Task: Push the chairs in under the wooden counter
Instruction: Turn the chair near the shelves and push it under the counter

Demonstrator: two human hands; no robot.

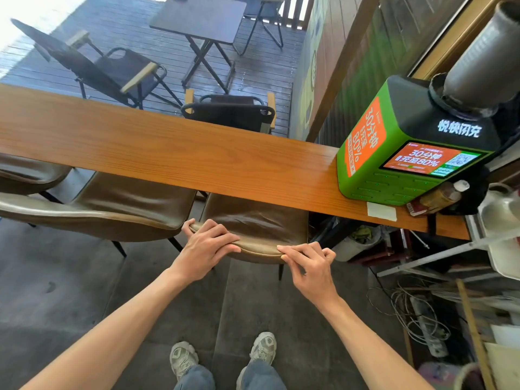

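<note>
1. Wooden counter (168, 153): long orange-brown plank, running from far left to near right across the view.
2. Middle chair (118, 204): brown leather, seat partly under the counter's near edge, backrest toward the person.
3. Right chair (253, 220): same brown leather, just right of the middle chair, seat front tucked under the counter; its backrest top rim is in both hands.
4. Left chair (25, 173): only part shows at the left edge, partly under the counter.
5. Green charging station (394, 153): stands on the counter's right end, lit screen facing up; a white paper slip (381, 211) lies just in front of it.
6. Black folding chairs (92, 66) and a dark folding table (199, 18): on the deck beyond the counter.
7. Left hand (205, 243): fingers curled over the rim's left part, closed on it.
8. Right hand (309, 263): fingertips pinching the rim's right part, thumb beneath.
9. Pale sneakers (183, 358): on the grey floor, near edge.
</note>
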